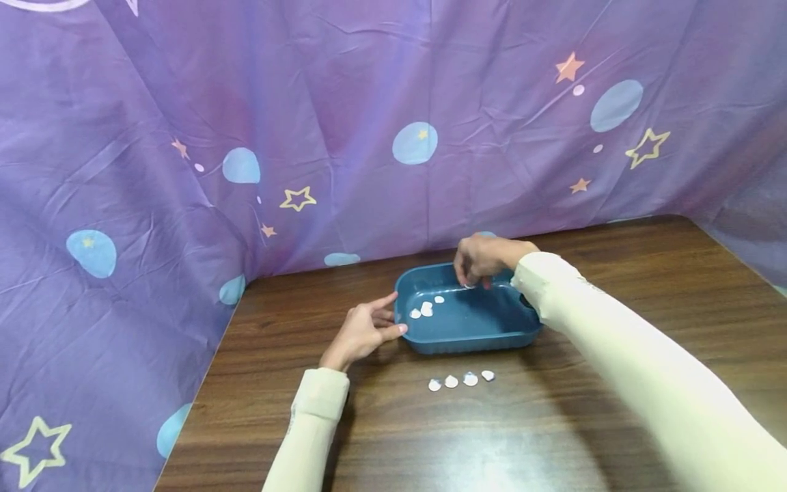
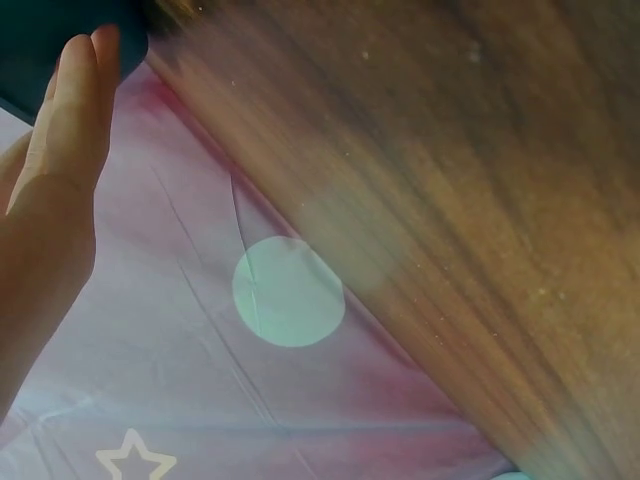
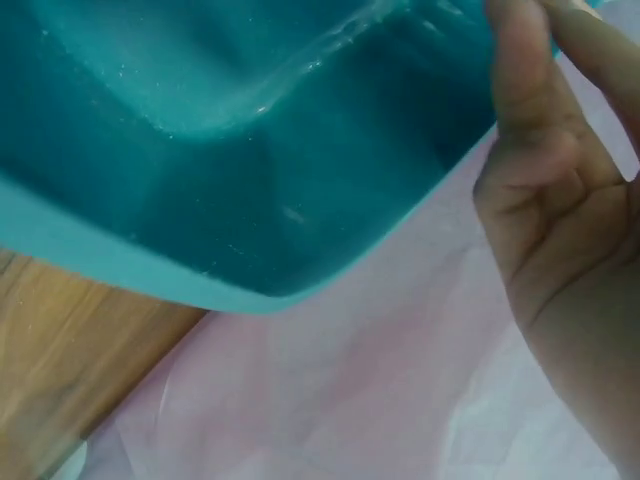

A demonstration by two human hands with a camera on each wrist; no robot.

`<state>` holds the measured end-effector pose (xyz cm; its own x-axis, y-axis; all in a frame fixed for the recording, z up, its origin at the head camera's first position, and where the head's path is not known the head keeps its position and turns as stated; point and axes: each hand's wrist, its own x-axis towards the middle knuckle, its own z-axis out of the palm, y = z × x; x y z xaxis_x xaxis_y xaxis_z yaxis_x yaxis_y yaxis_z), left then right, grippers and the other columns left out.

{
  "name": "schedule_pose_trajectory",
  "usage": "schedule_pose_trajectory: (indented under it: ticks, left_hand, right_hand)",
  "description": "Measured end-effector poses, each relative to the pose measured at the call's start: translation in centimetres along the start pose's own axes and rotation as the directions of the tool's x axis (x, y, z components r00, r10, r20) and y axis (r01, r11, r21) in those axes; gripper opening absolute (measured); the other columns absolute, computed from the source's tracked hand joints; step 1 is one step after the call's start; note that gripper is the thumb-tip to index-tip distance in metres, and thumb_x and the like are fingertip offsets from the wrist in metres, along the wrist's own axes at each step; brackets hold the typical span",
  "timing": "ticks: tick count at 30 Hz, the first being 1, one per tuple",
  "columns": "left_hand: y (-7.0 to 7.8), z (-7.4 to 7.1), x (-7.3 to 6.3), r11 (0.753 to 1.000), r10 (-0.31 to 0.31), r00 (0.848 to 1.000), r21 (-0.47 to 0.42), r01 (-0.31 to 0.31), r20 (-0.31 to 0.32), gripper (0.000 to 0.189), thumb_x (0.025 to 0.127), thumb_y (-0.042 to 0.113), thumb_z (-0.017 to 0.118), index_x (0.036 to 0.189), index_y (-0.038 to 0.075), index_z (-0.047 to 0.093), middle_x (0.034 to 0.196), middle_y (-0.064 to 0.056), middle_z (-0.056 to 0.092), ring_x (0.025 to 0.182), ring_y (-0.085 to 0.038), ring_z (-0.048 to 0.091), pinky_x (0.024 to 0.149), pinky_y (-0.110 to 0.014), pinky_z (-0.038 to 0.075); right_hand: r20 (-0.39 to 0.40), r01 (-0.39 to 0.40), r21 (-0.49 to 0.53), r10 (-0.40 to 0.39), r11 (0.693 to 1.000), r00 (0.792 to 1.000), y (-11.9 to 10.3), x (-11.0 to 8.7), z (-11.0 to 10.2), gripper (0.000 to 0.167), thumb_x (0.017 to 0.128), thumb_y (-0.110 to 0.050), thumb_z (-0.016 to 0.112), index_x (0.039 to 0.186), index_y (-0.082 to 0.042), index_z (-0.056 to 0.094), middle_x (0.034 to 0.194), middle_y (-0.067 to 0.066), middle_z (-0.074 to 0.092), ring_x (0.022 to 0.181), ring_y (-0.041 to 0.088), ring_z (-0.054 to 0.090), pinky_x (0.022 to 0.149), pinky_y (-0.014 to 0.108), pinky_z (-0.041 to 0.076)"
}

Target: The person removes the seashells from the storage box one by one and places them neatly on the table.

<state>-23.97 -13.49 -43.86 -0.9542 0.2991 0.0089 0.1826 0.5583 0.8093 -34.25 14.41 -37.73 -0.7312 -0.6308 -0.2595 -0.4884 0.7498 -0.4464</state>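
Note:
A blue plastic basin (image 1: 473,345) stands on the wooden table, with several small white shell-like pieces (image 1: 427,309) lying at its left end. My left hand (image 1: 363,331) touches the basin's left end, thumb near the front corner and forefinger further back; straight fingers show beside the basin in the left wrist view. Over the basin's back part, my right hand (image 1: 482,256) pinches a small white piece (image 1: 468,286) between its fingertips, pointing down. That piece is hidden in the right wrist view, where the hand shows at the basin's rim (image 3: 270,300).
In front of the basin, several more white shell-like pieces (image 1: 451,382) lie in a row on the table (image 1: 393,437). A purple patterned cloth (image 1: 369,137) hangs close behind the table and along its left side.

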Motion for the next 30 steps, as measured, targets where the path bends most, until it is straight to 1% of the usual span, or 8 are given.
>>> schedule_pose_trajectory:
  ticks: [4, 9, 13, 15, 20, 22, 26, 30]
  left_hand:
    - [0.0, 0.0, 0.0, 1.000, 0.002, 1.000, -0.002, -0.002, 0.004, 0.071, 0.086, 0.016, 0.079, 0.150, 0.010, 0.048, 0.115, -0.021, 0.074, 0.109, -0.032, 0.072, 0.098, -0.043, 0.059]
    - [0.0, 0.0, 0.0, 1.000, -0.005, 1.000, -0.005, 0.005, 0.009, 0.071, 0.087, 0.016, 0.079, 0.150, 0.011, 0.047, 0.116, -0.022, 0.073, 0.109, -0.032, 0.072, 0.098, -0.043, 0.059]
    - [0.0, 0.0, 0.0, 1.000, -0.003, 1.000, -0.001, 0.003, 0.007, 0.071, 0.087, 0.017, 0.079, 0.150, 0.011, 0.047, 0.116, -0.021, 0.073, 0.109, -0.032, 0.072, 0.098, -0.043, 0.059]
    - [-0.1, 0.0, 0.0, 1.000, -0.005, 1.000, -0.001, 0.005, 0.007, 0.071, 0.086, 0.017, 0.079, 0.150, 0.012, 0.047, 0.116, -0.021, 0.073, 0.110, -0.032, 0.072, 0.098, -0.043, 0.059]
    - [0.0, 0.0, 0.1, 1.000, -0.001, 1.000, -0.002, 0.001, 0.015, 0.071, 0.087, 0.017, 0.078, 0.150, 0.011, 0.047, 0.117, -0.021, 0.073, 0.110, -0.032, 0.072, 0.099, -0.043, 0.059]
    - [0.0, 0.0, 0.2, 1.000, -0.001, 1.000, -0.006, 0.001, 0.021, 0.071, 0.087, 0.017, 0.078, 0.150, 0.011, 0.046, 0.118, -0.022, 0.072, 0.110, -0.032, 0.072, 0.099, -0.043, 0.058]
    - [0.0, 0.0, 0.1, 1.000, -0.006, 1.000, -0.006, 0.006, 0.019, 0.071, 0.087, 0.017, 0.078, 0.150, 0.011, 0.047, 0.118, -0.022, 0.072, 0.111, -0.032, 0.072, 0.100, -0.043, 0.058]
    - [0.0, 0.0, 0.0, 1.000, -0.011, 1.000, -0.006, 0.011, 0.014, 0.071, 0.087, 0.017, 0.078, 0.150, 0.012, 0.047, 0.118, -0.022, 0.072, 0.111, -0.032, 0.071, 0.100, -0.044, 0.058]
  right_hand:
    - [-0.041, 0.059, -0.003, -0.059, 0.998, 0.997, -0.1, -0.6, 0.2, 0.009, 0.082, 0.003, 0.073, 0.081, -0.006, 0.076, 0.073, 0.001, 0.075, 0.048, 0.011, 0.063, 0.055, 0.034, 0.062]
    - [-0.091, 0.136, -0.032, -0.138, 0.990, 0.986, -0.4, -1.3, 0.6, 0.008, 0.082, -0.003, 0.078, 0.080, -0.011, 0.077, 0.073, 0.002, 0.076, 0.044, 0.006, 0.058, 0.045, 0.023, 0.054]
    - [-0.150, 0.153, -0.018, -0.154, 0.988, 0.977, -0.7, -1.9, 0.7, 0.011, 0.081, -0.008, 0.081, 0.077, -0.017, 0.076, 0.070, -0.002, 0.075, 0.042, 0.006, 0.056, 0.043, 0.023, 0.052]
    - [-0.167, 0.172, 0.000, -0.170, 0.985, 0.971, -0.9, -2.2, 0.7, 0.010, 0.081, -0.008, 0.081, 0.077, -0.016, 0.076, 0.069, -0.003, 0.075, 0.043, 0.007, 0.057, 0.043, 0.024, 0.052]
    - [-0.143, 0.196, 0.092, -0.182, 0.976, 0.973, -1.2, -3.0, 1.0, 0.011, 0.083, -0.004, 0.078, 0.078, -0.013, 0.075, 0.071, -0.001, 0.075, 0.046, 0.010, 0.058, 0.043, 0.025, 0.052]
    - [-0.128, 0.197, 0.115, -0.182, 0.974, 0.975, -1.3, -3.5, 1.1, 0.014, 0.084, -0.003, 0.077, 0.078, -0.015, 0.075, 0.072, -0.002, 0.074, 0.048, 0.010, 0.058, 0.044, 0.025, 0.053]
    - [-0.126, 0.211, 0.105, -0.198, 0.972, 0.972, -1.4, -4.3, 1.5, 0.019, 0.085, -0.003, 0.075, 0.077, -0.020, 0.075, 0.076, -0.002, 0.075, 0.050, 0.010, 0.060, 0.049, 0.031, 0.057]
    - [-0.122, 0.217, 0.108, -0.203, 0.970, 0.971, -1.6, -5.2, 1.9, 0.019, 0.086, -0.005, 0.075, 0.078, -0.022, 0.075, 0.080, -0.002, 0.076, 0.051, 0.010, 0.061, 0.052, 0.035, 0.059]
